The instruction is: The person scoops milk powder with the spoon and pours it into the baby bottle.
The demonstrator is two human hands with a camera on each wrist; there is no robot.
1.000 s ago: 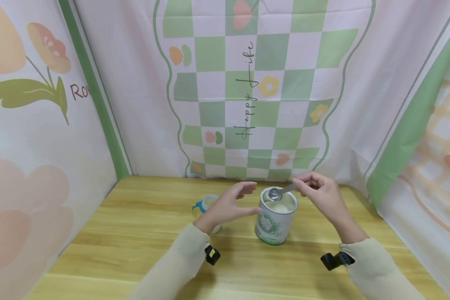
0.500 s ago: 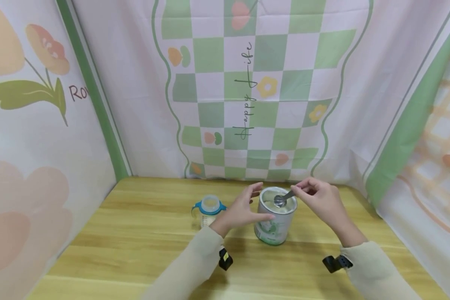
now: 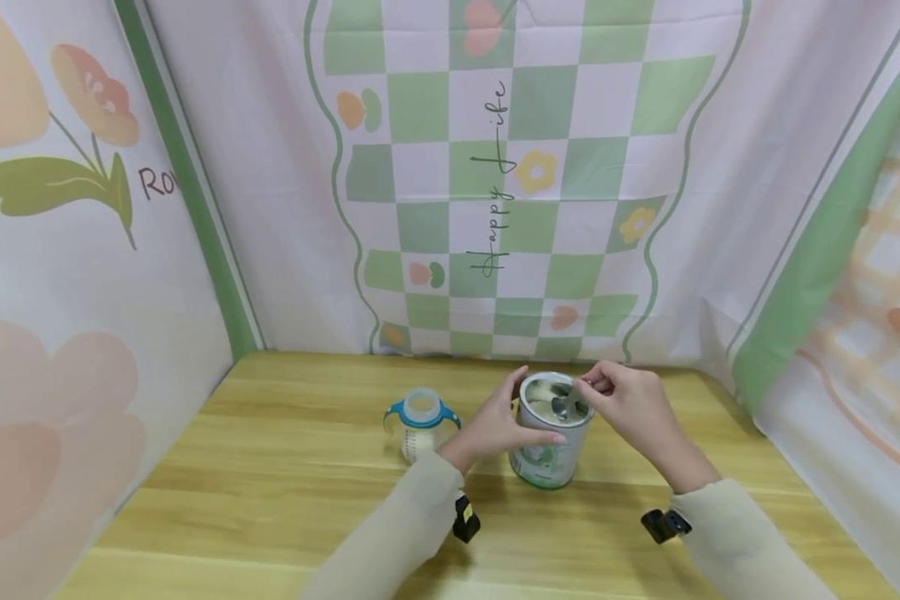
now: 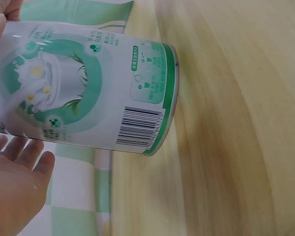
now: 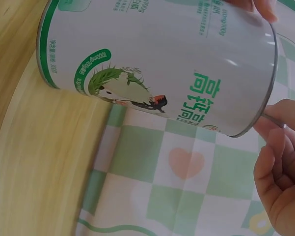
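A milk powder can [image 3: 543, 458] stands uncovered on the wooden table, pale powder visible through its top. My left hand [image 3: 487, 425] holds it from the left, thumb across the front and fingers round the far side. In the left wrist view those fingers [image 4: 32, 152] lie at the can's edge. My right hand [image 3: 633, 408] pinches the handle of a metal measuring spoon [image 3: 562, 408], its bowl down inside the can's mouth. The right wrist view shows the pinching hand [image 5: 284, 167] at the can's rim; the spoon's bowl is hidden there.
A baby bottle [image 3: 420, 425] with a blue two-handled collar stands uncapped left of the can, partly filled with pale contents. A checked green and white curtain [image 3: 487, 208] hangs behind the table [image 3: 270, 467].
My left hand has moved right from beside the can to round it, uncovering the baby bottle. The right hand has lowered the measuring spoon into the can's mouth.
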